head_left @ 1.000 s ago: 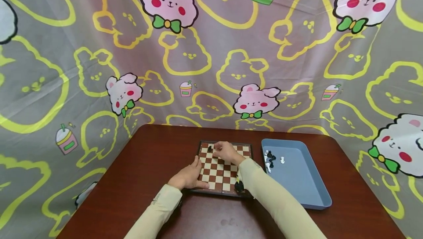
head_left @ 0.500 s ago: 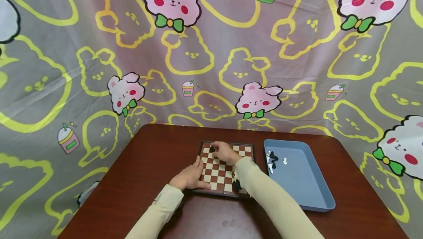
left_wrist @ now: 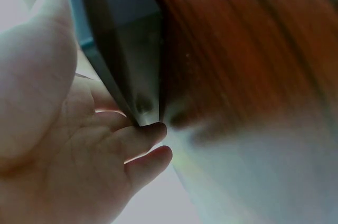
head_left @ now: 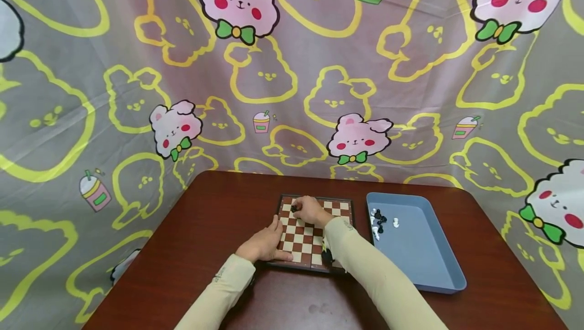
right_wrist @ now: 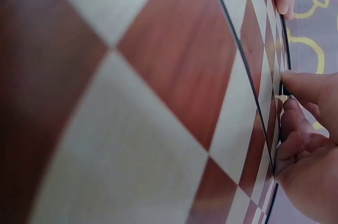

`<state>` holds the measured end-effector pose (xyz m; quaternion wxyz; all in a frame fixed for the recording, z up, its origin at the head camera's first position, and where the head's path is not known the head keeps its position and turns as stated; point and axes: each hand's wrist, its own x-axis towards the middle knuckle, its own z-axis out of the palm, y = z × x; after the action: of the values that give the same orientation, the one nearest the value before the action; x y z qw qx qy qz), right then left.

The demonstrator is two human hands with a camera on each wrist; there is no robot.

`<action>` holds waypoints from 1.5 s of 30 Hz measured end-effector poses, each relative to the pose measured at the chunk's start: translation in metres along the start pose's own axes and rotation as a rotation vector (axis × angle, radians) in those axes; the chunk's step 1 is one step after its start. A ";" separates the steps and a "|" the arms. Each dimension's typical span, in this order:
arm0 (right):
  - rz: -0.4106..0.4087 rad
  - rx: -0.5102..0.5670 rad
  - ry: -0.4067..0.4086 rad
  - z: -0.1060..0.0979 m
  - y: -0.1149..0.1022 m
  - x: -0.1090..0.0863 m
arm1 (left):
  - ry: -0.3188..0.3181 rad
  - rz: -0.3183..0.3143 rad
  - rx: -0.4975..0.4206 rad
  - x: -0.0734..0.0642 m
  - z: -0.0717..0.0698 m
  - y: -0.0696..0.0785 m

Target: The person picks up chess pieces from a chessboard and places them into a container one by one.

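Observation:
The brown-and-cream chessboard (head_left: 296, 241) lies on the table in the head view. Near its far left corner, my right hand (head_left: 312, 211) pinches a small black chess piece (head_left: 294, 209), its kind too small to tell. In the right wrist view, the thumb and fingers of the right hand (right_wrist: 314, 129) meet low over the far squares, mostly hiding the piece. My left hand (head_left: 262, 244) rests along the board's left edge, thumb lying over the near left corner. The left wrist view shows the left hand's fingers (left_wrist: 142, 168) touching the dark side of the board (left_wrist: 119, 49).
Right of the board stands a blue tray (head_left: 422, 249). Several black chess pieces (head_left: 380, 218) and white chess pieces (head_left: 376, 233) lie along its left side, with another white piece (head_left: 396, 222) apart. A patterned curtain (head_left: 292, 92) hangs behind the brown table (head_left: 214, 208).
My right hand has moved left to the standing black chess piece and its fingers have closed on it. The left hand keeps its place on the board; the head view has shifted slightly.

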<state>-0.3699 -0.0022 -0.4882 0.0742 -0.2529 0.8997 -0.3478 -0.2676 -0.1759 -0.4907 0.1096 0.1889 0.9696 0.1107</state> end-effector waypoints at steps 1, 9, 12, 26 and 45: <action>-0.005 -0.004 0.004 0.000 0.001 -0.001 | 0.004 0.002 -0.001 0.000 0.000 0.001; -0.011 0.022 0.003 -0.005 0.002 -0.007 | 0.010 -0.008 -0.011 0.000 -0.002 0.004; -0.003 0.031 -0.019 -0.006 0.001 -0.010 | 0.004 -0.011 -0.009 0.000 -0.003 0.005; -0.060 0.010 -0.106 -0.018 0.001 -0.033 | 0.007 -0.013 -0.031 0.000 -0.003 0.003; -0.011 0.048 -0.031 -0.064 0.020 -0.081 | 0.002 -0.011 -0.053 -0.004 -0.003 0.008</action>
<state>-0.3282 0.0898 -0.4570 0.0923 -0.2612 0.8885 -0.3658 -0.2623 -0.1706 -0.4851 0.1143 0.1806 0.9674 0.1362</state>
